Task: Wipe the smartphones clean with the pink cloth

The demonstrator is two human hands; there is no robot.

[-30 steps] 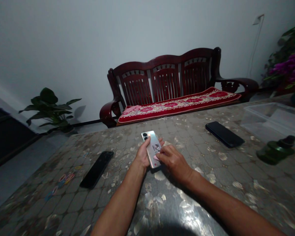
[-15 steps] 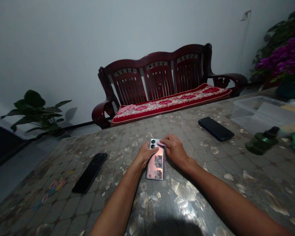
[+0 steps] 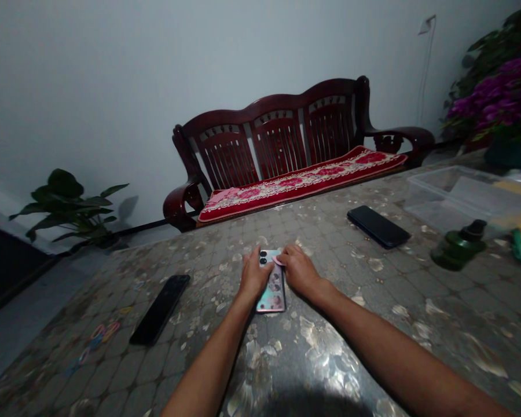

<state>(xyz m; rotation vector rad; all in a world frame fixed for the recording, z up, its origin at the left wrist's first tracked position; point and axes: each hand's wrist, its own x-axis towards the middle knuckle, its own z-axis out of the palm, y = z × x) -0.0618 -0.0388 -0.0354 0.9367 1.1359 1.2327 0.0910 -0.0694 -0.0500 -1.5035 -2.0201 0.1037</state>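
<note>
A shiny iridescent phone (image 3: 272, 289) lies back-up on the patterned table (image 3: 373, 324), its camera lenses at the far end. My left hand (image 3: 252, 277) grips its left edge with fingers curled over it. My right hand (image 3: 298, 270) rests at the phone's right top corner, fingertips pinching a small pink piece (image 3: 279, 260) against it. Both forearms reach in from the bottom of the view.
A black phone (image 3: 160, 308) lies to the left, another black phone (image 3: 378, 226) to the far right. A dark green bottle (image 3: 458, 248) and a clear plastic box (image 3: 464, 198) sit at the right. Coloured bands (image 3: 99, 334) lie near the left edge. A wooden bench (image 3: 286, 156) stands behind.
The phone has been lowered from a raised tilt to flat on the table and turned straight. My right hand moved from its lower edge up to its top corner.
</note>
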